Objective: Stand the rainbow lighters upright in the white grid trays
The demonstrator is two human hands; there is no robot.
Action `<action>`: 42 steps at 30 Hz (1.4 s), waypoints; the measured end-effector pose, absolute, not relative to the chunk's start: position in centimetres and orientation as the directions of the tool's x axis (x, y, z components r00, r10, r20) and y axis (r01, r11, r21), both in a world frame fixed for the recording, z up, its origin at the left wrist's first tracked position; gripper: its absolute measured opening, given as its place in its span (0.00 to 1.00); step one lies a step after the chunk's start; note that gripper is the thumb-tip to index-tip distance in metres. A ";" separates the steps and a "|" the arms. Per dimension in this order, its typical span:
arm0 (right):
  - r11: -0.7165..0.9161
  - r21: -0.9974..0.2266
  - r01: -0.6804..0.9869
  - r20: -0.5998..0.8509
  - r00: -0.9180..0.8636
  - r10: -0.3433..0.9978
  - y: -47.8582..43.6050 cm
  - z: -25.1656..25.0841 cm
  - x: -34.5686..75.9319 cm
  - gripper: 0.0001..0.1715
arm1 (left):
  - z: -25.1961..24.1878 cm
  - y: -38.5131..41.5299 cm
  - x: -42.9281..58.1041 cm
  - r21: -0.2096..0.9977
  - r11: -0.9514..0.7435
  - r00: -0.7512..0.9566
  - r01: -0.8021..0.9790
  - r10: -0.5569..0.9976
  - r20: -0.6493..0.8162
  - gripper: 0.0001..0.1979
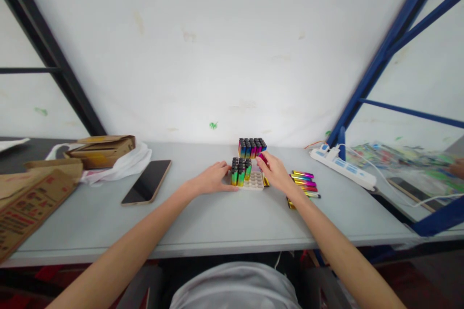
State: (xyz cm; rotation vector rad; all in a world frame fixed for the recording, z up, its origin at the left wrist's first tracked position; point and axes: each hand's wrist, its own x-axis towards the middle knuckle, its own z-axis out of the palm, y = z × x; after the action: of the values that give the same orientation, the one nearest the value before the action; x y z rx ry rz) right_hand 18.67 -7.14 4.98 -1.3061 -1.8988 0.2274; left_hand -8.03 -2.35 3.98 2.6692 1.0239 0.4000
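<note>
A pale tray with small round hollows [255,181] lies on the table in front of me. Green-and-yellow lighters with black tops [239,174] stand upright in its left part. My left hand [213,177] is curved round the tray's left side, thumb along the front edge and fingertips by the lighters. Pinched in my right hand [274,172] is a purple lighter [261,155], above the tray's right part. Behind it, a block of upright blue-and-purple lighters [252,147] stands close to the wall. Several shiny coloured lighters [305,183] lie flat to the right, partly behind my right forearm.
A dark phone [148,182] lies to the left on the grey table [232,224]. Cardboard boxes [43,193] and a white plastic bag [125,168] are farther left. At right a white power strip [342,168] with cables rests beside a blue frame [380,65].
</note>
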 end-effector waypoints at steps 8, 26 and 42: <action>0.462 -0.552 0.695 0.351 -0.309 0.884 -8.0 6.1 19.2 0.29 | 4.2 -2.5 -8.0 0.315 -0.725 0.718 0.612 0.677 0.164 0.32; 0.545 -0.536 0.644 0.298 -0.460 0.836 -8.5 6.1 18.4 0.22 | 4.1 -2.5 -8.1 0.331 -0.715 0.709 0.616 0.686 0.161 0.35; 0.127 -0.245 0.961 0.240 -0.067 0.969 -7.1 4.8 22.0 0.20 | 4.2 -2.4 -8.0 0.310 -0.721 0.720 0.620 0.680 0.141 0.32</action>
State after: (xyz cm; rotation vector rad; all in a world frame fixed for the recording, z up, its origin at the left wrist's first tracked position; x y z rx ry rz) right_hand 21.99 -7.07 4.77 -1.8728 -2.0708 0.0305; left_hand -8.04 -2.38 4.16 2.6840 1.0321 0.3600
